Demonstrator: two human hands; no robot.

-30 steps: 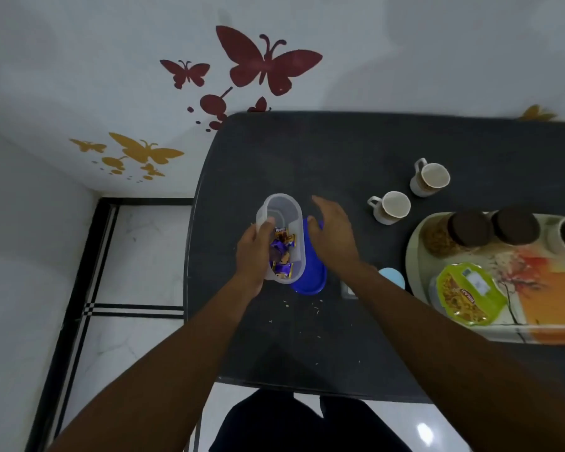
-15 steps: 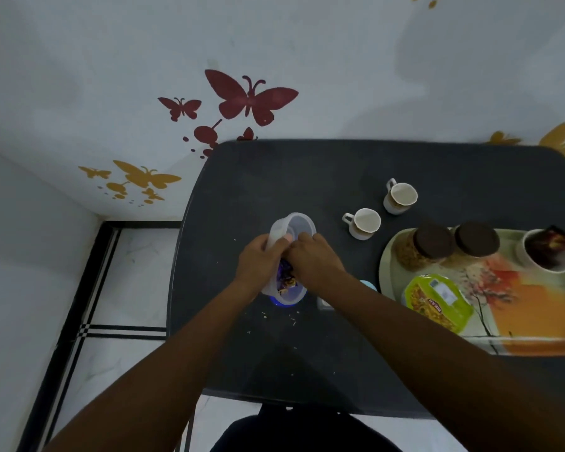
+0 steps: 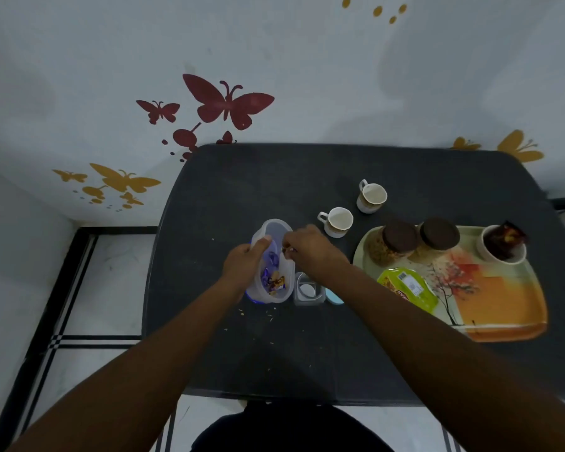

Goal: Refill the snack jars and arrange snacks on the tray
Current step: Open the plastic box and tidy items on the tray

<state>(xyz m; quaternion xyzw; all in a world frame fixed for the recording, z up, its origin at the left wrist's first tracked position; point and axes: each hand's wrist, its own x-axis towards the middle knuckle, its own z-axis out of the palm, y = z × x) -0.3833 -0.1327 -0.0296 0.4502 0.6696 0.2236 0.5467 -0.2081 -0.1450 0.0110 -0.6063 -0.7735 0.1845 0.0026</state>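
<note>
At the bench (image 3: 307, 177), the left hand (image 3: 245, 261) grips a clear tub (image 3: 276, 256) while the right hand (image 3: 310, 247) pinches what may be 1 wrapped sweet, next bound, seemingly, for the tray (image 3: 503, 321).

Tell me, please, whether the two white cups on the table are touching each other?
Apart. The head view shows dark table between the near cup and the far cup.

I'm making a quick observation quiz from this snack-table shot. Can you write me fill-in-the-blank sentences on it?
1. The two jars on the tray have ____ lids.
2. ____ empty cups stand on the table.
3. The left hand holds the clear ____ of wrapped sweets.
4. The green packet lies on the ____.

Missing: brown; two; container; tray
</note>
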